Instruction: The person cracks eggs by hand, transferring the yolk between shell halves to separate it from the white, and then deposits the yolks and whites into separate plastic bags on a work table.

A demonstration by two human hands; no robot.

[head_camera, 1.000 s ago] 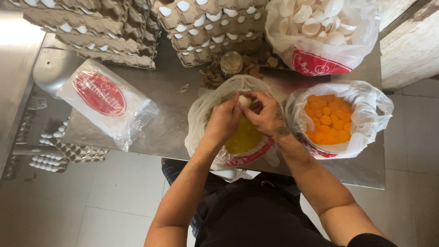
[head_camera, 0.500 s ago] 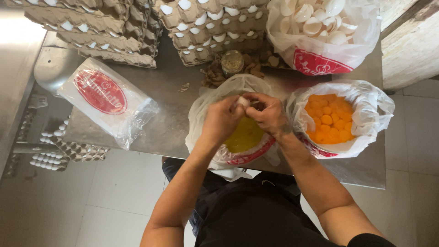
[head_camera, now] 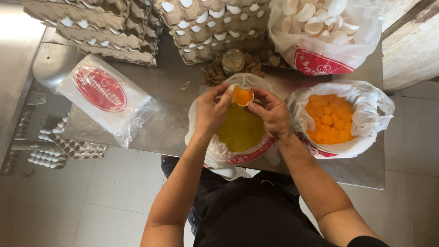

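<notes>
Shell now split: half shell (head_camera: 243, 97) with yolk open between left hand (head_camera: 211, 111) and right hand (head_camera: 272, 113), fingers pinching its rim, over white-filled bag (head_camera: 240, 130). Yolk bag (head_camera: 330, 120) at 3 o'clock on desk (head_camera: 173, 87).

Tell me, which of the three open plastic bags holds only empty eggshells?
The bag of eggshells at the far right of the table, behind the others. The bag of yolks holds whole orange yolks, and the middle bag under the hands holds yellow liquid.
</notes>
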